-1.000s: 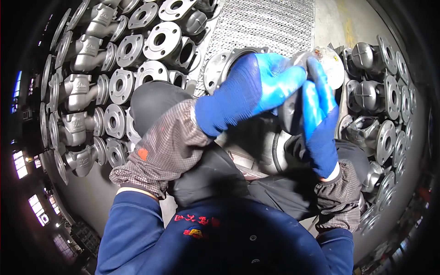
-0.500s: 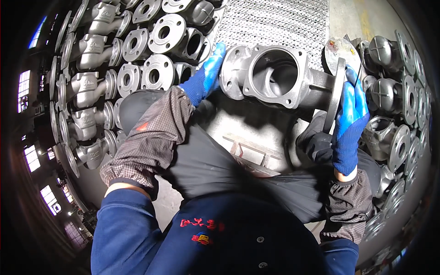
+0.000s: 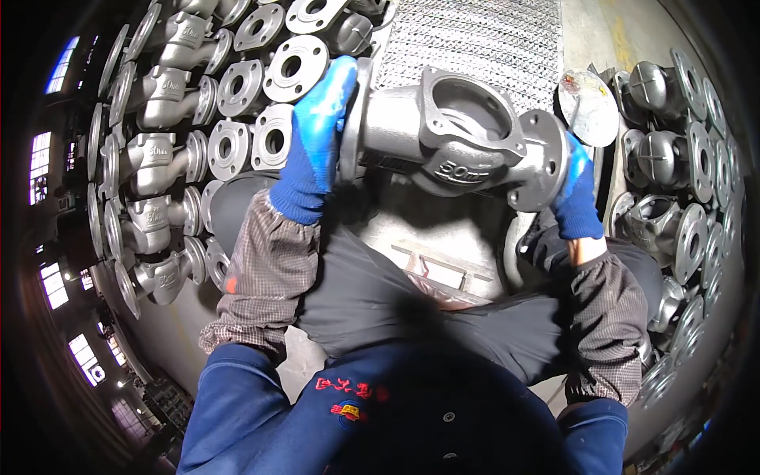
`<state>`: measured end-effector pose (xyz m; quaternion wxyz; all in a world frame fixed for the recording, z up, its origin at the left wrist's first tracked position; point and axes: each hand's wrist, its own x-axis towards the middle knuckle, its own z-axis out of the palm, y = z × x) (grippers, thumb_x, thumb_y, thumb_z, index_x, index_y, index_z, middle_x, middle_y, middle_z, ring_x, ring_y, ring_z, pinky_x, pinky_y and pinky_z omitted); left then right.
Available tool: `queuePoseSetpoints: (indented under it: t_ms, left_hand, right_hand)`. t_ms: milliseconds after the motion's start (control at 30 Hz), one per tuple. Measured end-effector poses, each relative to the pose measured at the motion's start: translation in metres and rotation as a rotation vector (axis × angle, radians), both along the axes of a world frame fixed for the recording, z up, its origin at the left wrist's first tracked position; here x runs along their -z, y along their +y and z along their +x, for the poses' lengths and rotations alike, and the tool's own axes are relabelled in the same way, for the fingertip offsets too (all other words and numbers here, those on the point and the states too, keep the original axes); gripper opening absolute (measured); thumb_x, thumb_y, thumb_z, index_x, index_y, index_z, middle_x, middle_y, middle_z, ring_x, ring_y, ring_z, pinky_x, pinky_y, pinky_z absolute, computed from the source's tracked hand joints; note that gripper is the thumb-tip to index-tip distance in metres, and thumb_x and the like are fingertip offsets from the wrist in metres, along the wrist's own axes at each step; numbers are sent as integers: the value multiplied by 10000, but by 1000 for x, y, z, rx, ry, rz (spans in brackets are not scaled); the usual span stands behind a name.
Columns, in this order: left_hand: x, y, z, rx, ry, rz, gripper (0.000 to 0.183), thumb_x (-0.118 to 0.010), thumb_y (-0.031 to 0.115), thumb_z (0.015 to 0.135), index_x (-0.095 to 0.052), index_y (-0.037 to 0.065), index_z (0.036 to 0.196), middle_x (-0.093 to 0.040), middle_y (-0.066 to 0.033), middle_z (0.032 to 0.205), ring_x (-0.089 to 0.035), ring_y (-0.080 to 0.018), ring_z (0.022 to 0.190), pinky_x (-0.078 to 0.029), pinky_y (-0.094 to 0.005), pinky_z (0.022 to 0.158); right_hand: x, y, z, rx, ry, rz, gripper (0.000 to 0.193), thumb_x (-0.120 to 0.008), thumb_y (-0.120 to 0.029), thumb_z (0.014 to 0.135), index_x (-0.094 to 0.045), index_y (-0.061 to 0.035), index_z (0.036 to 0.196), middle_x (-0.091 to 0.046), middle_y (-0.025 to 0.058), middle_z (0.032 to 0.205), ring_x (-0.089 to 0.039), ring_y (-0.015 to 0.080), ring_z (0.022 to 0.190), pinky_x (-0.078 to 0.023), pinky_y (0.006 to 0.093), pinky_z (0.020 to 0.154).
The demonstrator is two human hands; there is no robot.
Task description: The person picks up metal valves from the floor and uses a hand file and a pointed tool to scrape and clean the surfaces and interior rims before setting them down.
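Observation:
A grey cast-metal valve body (image 3: 400, 119) spans the space in front of me, held between both hands. Its large opening tilts upward, and the side with raised lettering faces me. My left hand (image 3: 315, 134), in a blue coated glove, is closed against the round flange (image 3: 354, 127) at the left end. At the other end, my right hand (image 3: 578, 186), gloved the same way, grips the outer face of the bolt-holed flange (image 3: 541, 158). Most of the right fingers are hidden behind that flange.
Rows of similar valve bodies (image 3: 162, 95) stand stacked on the left. More castings (image 3: 661, 158) line the right side. Beyond the held part lies a patterned metal surface (image 3: 475, 39), with a pale round disc (image 3: 587, 107) beside its right edge. A metal frame (image 3: 435, 265) sits between my knees.
The valve body has been turned, so its lettered side shows and different flanges sit at the left and right ends. My left hand has shifted left; my right hand has come slightly inward.

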<state>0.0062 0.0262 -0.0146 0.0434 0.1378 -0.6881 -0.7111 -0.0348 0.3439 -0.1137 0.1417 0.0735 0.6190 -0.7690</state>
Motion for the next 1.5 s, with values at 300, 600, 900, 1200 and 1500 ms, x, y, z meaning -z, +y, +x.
queuePoseSetpoints:
  t_ms: [300,600,900,1200,1500]
  left_hand:
    - [-19,-41,28,32,182,-611,303,-513,149,962,-562,-58,1178,-624,-170,1095,-615,-226,1001,-485,-295,877]
    - [-48,0,14,64,62,-383,447,-565,203,941,-491,-27,1318,-580,-132,1239,-563,-164,1074,-440,-281,943]
    - [-39,-5,12,117,41,-382,543,-587,224,935,-410,-34,1379,-540,-146,1279,-538,-178,1127,-424,-287,972]
    - [-21,-28,23,56,55,-387,576,-590,280,913,-442,-87,1332,-610,-125,1140,-578,-169,1025,-442,-266,922]
    - [-39,-20,22,128,225,-514,462,-582,271,916,-545,-37,1259,-615,-124,1126,-584,-152,999,-460,-265,890]
  right_hand:
    - [32,-56,9,-429,456,635,477,-720,-207,725,-597,1,1136,-669,168,981,-656,282,895,-506,349,795]
    - [88,-30,-50,-448,495,908,359,-686,-191,752,-619,-2,1049,-653,188,942,-645,326,849,-506,371,755]
    - [123,-35,-6,22,194,436,407,-406,-329,992,-602,-2,1133,-654,68,987,-600,161,842,-483,305,772]
    - [26,-71,25,169,-380,-222,330,-453,-305,984,-508,-39,1171,-593,118,1033,-618,230,844,-559,380,746]
    - [12,-50,48,-222,83,245,254,-561,-123,918,-507,14,1124,-608,97,858,-632,160,710,-544,273,593]
